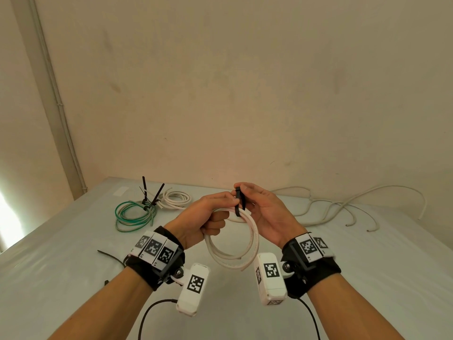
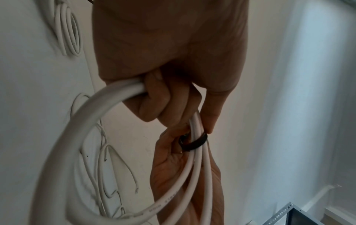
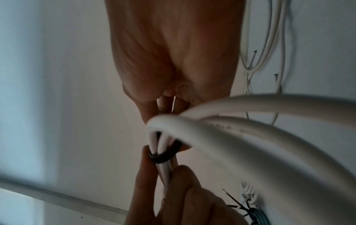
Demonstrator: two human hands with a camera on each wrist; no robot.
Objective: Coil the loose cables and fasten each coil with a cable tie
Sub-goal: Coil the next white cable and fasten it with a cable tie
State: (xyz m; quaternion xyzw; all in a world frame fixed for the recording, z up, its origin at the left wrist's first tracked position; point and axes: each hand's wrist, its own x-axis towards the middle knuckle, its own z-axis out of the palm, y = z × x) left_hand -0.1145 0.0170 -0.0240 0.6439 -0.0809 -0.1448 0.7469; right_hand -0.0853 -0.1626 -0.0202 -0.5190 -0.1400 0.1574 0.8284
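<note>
A white cable coil (image 1: pixel 247 244) hangs in the air above the table, held at its top by both hands. My left hand (image 1: pixel 208 214) grips the bundled strands (image 2: pixel 119 94) in its curled fingers. A black cable tie (image 1: pixel 239 201) is looped round the strands (image 2: pixel 194 142) (image 3: pixel 165 153) just beside that grip. My right hand (image 1: pixel 257 202) pinches the tie's upper end between thumb and forefinger. The tie's loop sits loosely round the strands.
On the grey table (image 1: pixel 73 278), a green-and-white coil (image 1: pixel 134 214) and a white coil (image 1: pixel 176 198) lie at the back left, each with a black tie. Loose white cables (image 1: pixel 343 207) sprawl at the back right. A spare black tie (image 1: pixel 110 256) lies by my left wrist.
</note>
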